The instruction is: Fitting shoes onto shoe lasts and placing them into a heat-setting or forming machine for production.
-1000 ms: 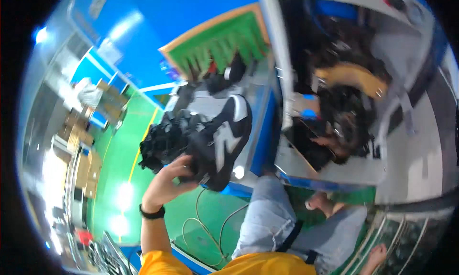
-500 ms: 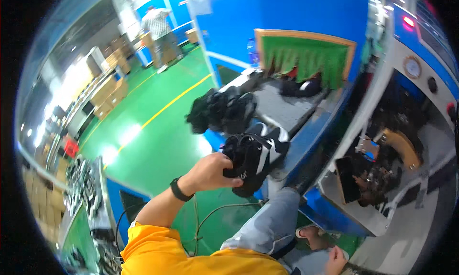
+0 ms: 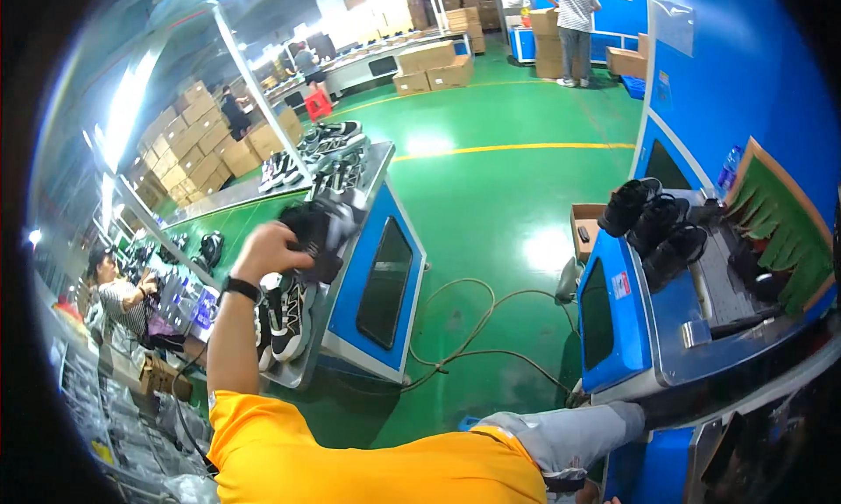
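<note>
My left hand (image 3: 265, 260) is closed around black shoes (image 3: 317, 232) with white side stripes, blurred by motion. It holds them above the left workbench (image 3: 298, 368), over finished-looking black-and-white sneakers (image 3: 287, 318) that stand on its near end. More sneakers (image 3: 328, 145) stand at that bench's far end. Only a sliver of my right hand (image 3: 612, 500) shows at the lower edge, so its fingers cannot be made out. On the blue machine at the right, several black shoes (image 3: 653, 223) sit at the left end of its metal bed.
A green fringed curtain (image 3: 788, 232) in a wooden frame hangs over the blue machine (image 3: 618, 329). A hose (image 3: 473, 351) loops across the green floor between machine and bench. A co-worker (image 3: 123, 298) sits left; another person (image 3: 574, 22) stands far off by cartons (image 3: 547, 44).
My view has turned left. My left hand has carried the black shoes from beside the machine to above the left workbench. My right hand has nearly left the picture.
</note>
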